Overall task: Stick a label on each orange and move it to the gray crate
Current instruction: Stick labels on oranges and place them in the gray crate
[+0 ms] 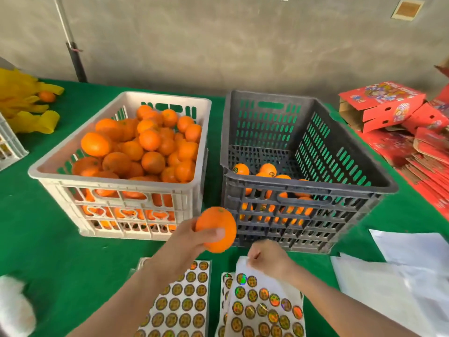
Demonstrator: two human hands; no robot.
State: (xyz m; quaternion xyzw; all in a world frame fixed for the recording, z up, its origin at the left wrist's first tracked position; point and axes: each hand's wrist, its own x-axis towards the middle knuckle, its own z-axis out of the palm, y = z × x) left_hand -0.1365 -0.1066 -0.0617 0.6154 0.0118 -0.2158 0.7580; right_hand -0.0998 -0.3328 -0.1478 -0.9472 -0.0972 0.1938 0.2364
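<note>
One orange (216, 229) held up above the green table (36, 227).
Lower left: white blur (14, 310), cut off. Left hand (187, 242) grips the orange before the gap between white crate (43, 170) and gray crate (303, 188), whose oranges (240, 169) are half hidden by slats. Right hand (267, 260) pinches a label sheet's (264, 310) top corner; any peeled label too small to tell. Concrete wall (243, 45) behind.

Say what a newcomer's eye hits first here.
The white crate at left, heaped with oranges, stands beside the gray crate, which holds only a few labelled ones low down. In front of the gap between them, the left hand holds one orange, while the right hand pinches the top of a label sheet on the green table.
</note>
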